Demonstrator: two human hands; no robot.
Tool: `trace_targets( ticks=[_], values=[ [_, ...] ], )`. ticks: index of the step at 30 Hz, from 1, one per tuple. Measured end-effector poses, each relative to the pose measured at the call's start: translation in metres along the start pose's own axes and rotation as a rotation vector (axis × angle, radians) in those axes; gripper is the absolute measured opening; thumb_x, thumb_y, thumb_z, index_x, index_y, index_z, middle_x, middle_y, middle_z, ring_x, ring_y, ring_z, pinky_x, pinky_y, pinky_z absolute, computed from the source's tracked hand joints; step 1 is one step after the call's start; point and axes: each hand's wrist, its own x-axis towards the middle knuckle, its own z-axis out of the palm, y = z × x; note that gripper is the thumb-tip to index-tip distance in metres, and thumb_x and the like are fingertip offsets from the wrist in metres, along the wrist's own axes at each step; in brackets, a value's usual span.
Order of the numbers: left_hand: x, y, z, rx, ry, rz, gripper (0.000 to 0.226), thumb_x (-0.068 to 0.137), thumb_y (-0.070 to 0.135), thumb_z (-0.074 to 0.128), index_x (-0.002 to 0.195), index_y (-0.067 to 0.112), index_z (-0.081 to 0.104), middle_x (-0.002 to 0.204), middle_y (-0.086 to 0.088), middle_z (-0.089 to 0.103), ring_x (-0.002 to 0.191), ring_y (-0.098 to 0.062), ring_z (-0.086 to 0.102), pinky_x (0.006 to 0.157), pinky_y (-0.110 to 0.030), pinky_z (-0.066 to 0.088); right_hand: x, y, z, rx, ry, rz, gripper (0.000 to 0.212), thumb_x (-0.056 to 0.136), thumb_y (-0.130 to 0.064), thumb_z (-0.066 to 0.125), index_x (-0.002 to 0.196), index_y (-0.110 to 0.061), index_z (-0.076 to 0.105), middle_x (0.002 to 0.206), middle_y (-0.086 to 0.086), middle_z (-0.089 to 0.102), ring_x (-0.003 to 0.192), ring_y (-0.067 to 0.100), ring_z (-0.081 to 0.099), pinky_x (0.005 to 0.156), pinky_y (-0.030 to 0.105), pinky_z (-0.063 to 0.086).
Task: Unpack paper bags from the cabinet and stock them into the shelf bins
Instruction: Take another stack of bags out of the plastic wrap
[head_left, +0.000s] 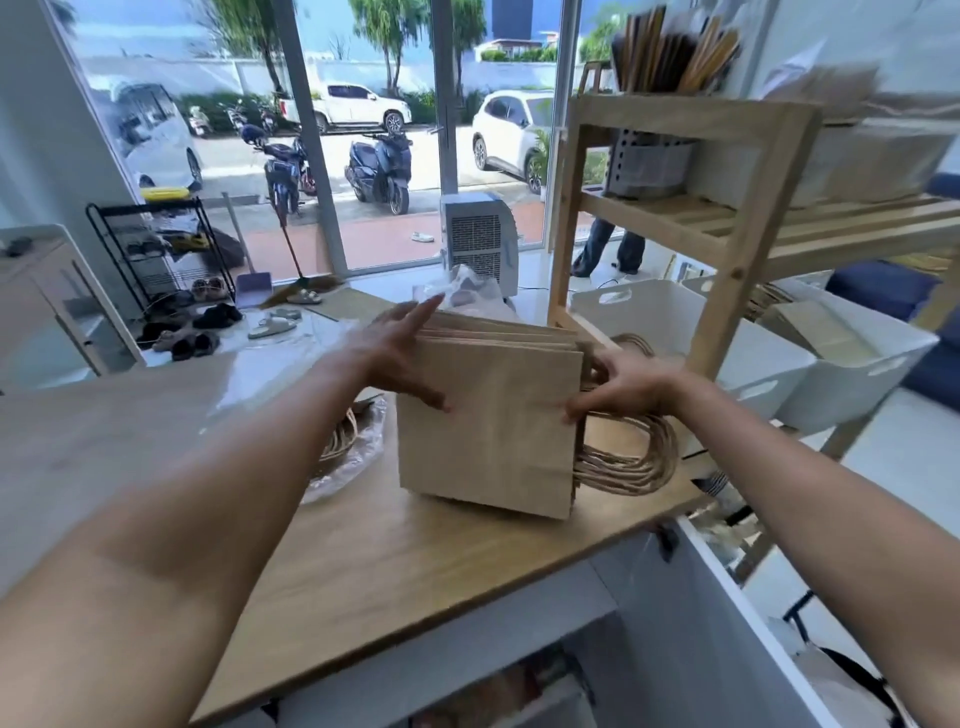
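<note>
Squarely between both hands, flat kraft bags

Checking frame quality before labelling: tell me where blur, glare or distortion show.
Head view: the bags and both hands are fairly sharp; the upper right shelf is smeared by motion blur; window light glares on the left of the counter; wide-angle bending curves the window frames and forearms.

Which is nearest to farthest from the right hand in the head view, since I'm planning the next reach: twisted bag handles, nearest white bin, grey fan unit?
1. Twisted bag handles: touching the right hand, just below it.
2. White bin: behind the hand, on the shelf's bottom level.
3. Grey fan unit: far back, by the window.
</note>
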Motion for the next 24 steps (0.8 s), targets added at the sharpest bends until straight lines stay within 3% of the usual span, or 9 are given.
trace_targets(
  ticks=[3, 5, 8, 12, 14, 17, 20, 22, 24],
  values=[
    [-0.004, 0.041, -0.003, 0.104, 0.0, 0.105, 0.143, 0.039, 0.06, 0.089, 0.151, 0.047, -0.001, 0.162, 0.001, 0.007, 0.149, -0.024, 0.007, 0.122, -0.047, 0.013, -0.002, 0.005, -0.007, -0.169, -0.07, -0.012, 0.061, 0.071, -0.012, 0.083, 0.125, -0.012, 0.056, 0.125, 0.001, 0.063, 0.116, 0.017, 0.059, 0.1, 0.025, 0.046],
    [-0.008, 0.064, -0.007, 0.189, -0.046, 0.104, 0.13, 0.045, 0.056, 0.089, 0.151, 0.041, 0.015, 0.159, 0.0, 0.021, 0.146, -0.024, 0.019, 0.12, -0.044, 0.018, -0.005, 0.008, -0.012, -0.228, -0.104, -0.006, 0.061, 0.072, -0.012, 0.082, 0.125, -0.017, 0.053, 0.127, 0.001, 0.061, 0.118, 0.018, 0.057, 0.105, 0.03, 0.043],
    [-0.012, 0.079, -0.005, 0.227, -0.117, 0.059, 0.092, 0.055, 0.049, 0.088, 0.134, 0.028, 0.047, 0.136, -0.002, 0.054, 0.124, -0.023, 0.048, 0.101, -0.033, 0.038, -0.014, 0.006, -0.012, -0.206, -0.137, 0.013, 0.065, 0.077, -0.01, 0.078, 0.133, -0.02, 0.047, 0.127, -0.001, 0.056, 0.112, 0.012, 0.053, 0.096, 0.023, 0.041],
    [-0.012, 0.079, 0.005, 0.265, -0.093, 0.055, 0.082, 0.058, 0.052, 0.084, 0.124, 0.021, 0.049, 0.127, -0.004, 0.057, 0.117, -0.024, 0.053, 0.097, -0.036, 0.041, -0.019, 0.001, -0.015, -0.181, -0.105, -0.056, 0.089, 0.079, -0.013, 0.077, 0.15, -0.016, 0.023, 0.14, -0.001, 0.045, 0.12, 0.01, 0.045, 0.099, 0.02, 0.036],
    [-0.01, 0.081, 0.008, 0.32, -0.082, 0.071, 0.088, 0.055, 0.058, 0.083, 0.125, 0.022, 0.045, 0.128, -0.004, 0.056, 0.118, -0.025, 0.053, 0.101, -0.038, 0.036, -0.017, 0.0, -0.01, 0.001, 0.016, -0.082, 0.116, 0.074, -0.032, 0.08, 0.155, -0.021, -0.002, 0.144, -0.003, 0.036, 0.131, 0.015, 0.039, 0.106, 0.026, 0.034],
    [-0.009, 0.082, 0.009, 0.369, -0.06, 0.097, 0.095, 0.053, 0.063, 0.081, 0.129, 0.023, 0.041, 0.129, -0.003, 0.054, 0.121, -0.025, 0.051, 0.106, -0.041, 0.028, -0.014, -0.008, 0.013, 0.359, 0.201, -0.089, 0.136, 0.054, -0.078, 0.068, 0.153, -0.027, -0.01, 0.161, 0.003, 0.017, 0.145, 0.023, 0.025, 0.116, 0.044, 0.027],
    [-0.01, 0.081, 0.009, 0.345, -0.066, 0.126, 0.1, 0.051, 0.061, 0.083, 0.132, 0.024, 0.038, 0.13, -0.004, 0.053, 0.123, -0.026, 0.05, 0.106, -0.041, 0.028, -0.006, -0.017, 0.035, 0.728, 0.264, -0.109, 0.119, 0.059, -0.092, 0.043, 0.154, -0.033, 0.003, 0.162, -0.005, 0.009, 0.147, 0.02, 0.019, 0.117, 0.048, 0.026],
    [-0.01, 0.077, 0.009, 0.329, -0.062, 0.134, 0.099, 0.05, 0.06, 0.084, 0.13, 0.023, 0.039, 0.129, -0.004, 0.054, 0.12, -0.025, 0.052, 0.102, -0.038, 0.035, -0.004, -0.023, 0.042, 0.888, 0.294, -0.156, 0.089, 0.083, -0.08, 0.023, 0.155, -0.029, 0.007, 0.157, -0.007, 0.018, 0.141, 0.015, 0.026, 0.112, 0.036, 0.03],
    [-0.011, 0.073, 0.01, 0.303, -0.064, 0.123, 0.094, 0.05, 0.059, 0.085, 0.125, 0.021, 0.042, 0.126, -0.005, 0.057, 0.115, -0.026, 0.055, 0.093, -0.035, 0.043, -0.003, -0.024, 0.045, 0.968, 0.283, -0.188, 0.075, 0.094, -0.066, 0.01, 0.155, -0.023, 0.01, 0.154, -0.008, 0.021, 0.137, 0.014, 0.031, 0.102, 0.033, 0.034]
  ],
)
